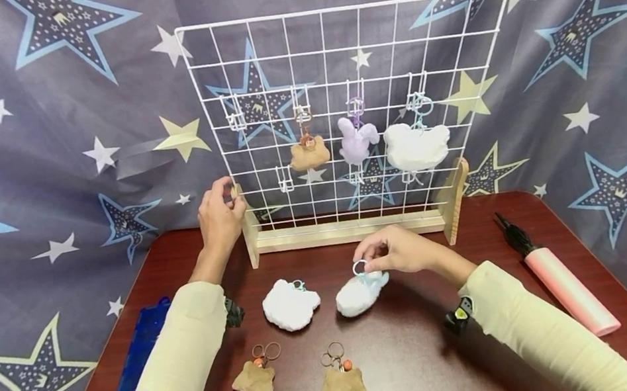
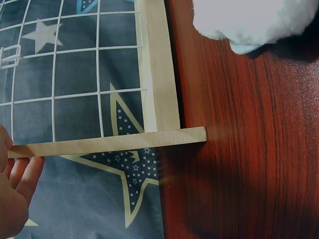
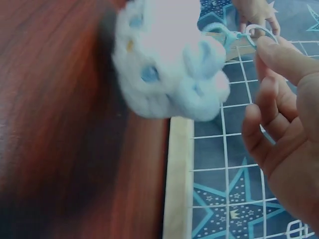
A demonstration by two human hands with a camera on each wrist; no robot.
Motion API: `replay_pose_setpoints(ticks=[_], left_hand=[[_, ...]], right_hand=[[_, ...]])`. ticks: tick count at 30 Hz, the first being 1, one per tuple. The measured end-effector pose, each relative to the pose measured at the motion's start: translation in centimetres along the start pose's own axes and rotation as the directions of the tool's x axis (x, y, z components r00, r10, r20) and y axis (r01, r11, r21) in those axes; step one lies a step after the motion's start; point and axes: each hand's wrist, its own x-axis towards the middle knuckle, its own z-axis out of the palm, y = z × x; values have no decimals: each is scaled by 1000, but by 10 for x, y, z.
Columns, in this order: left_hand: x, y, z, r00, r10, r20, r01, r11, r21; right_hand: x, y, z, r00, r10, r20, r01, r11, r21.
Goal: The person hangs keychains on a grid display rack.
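My right hand pinches the light-blue ring of a white plush keychain between thumb and finger. In the right wrist view the plush hangs from that ring, showing blue spots. At the rack's left side, my left hand grips the top of the wooden side support, thumb on one side and fingers on the other in the left wrist view. Another white plush keychain lies between my arms. Closer to me lie two brown plush keychains, one at left and one at right.
On the white wire grid rack hang a tan plush, a lilac plush and a white plush. Bare hooks show at left and lower left. A blue tray and pink-sleeved umbrella flank my arms.
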Motion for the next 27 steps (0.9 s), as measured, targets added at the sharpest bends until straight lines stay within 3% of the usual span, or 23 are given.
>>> replay_pose_setpoints(ticks=[16, 27], left_hand=[[-1, 0, -1, 1000, 6, -8, -6, 1000, 5], [-1, 0, -1, 1000, 9, -8, -9, 1000, -3]], right_hand=[[26, -31, -25, 989, -40, -142, 31, 997, -63], [47, -52, -29, 976, -101, -195, 87, 993, -79]])
